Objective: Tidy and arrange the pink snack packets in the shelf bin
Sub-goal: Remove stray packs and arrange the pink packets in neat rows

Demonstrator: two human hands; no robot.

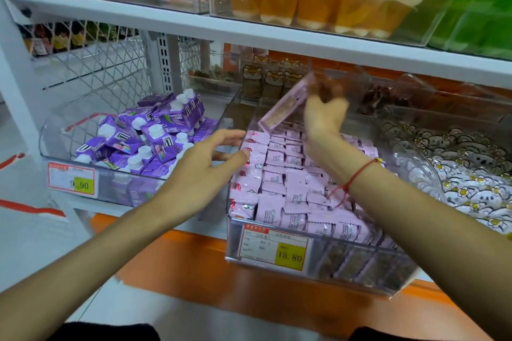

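Note:
Several pink snack packets (pixel 279 183) lie in rows inside a clear plastic shelf bin (pixel 313 268) with a 15.80 price tag on its front. My right hand (pixel 324 116) is raised above the far part of the bin and pinches one pink packet (pixel 285 105), held tilted and blurred by motion. My left hand (pixel 205 163) reaches in from the left, fingers straight, its fingertips at the bin's left wall beside the packets.
A clear bin of purple drink cartons (pixel 149 135) stands to the left, with a 9.90 tag. A bin of white flower-print packets (pixel 471 171) sits to the right. Tiger-print snacks (pixel 266 77) stand behind. The upper shelf (pixel 249 33) holds orange jelly cups overhead.

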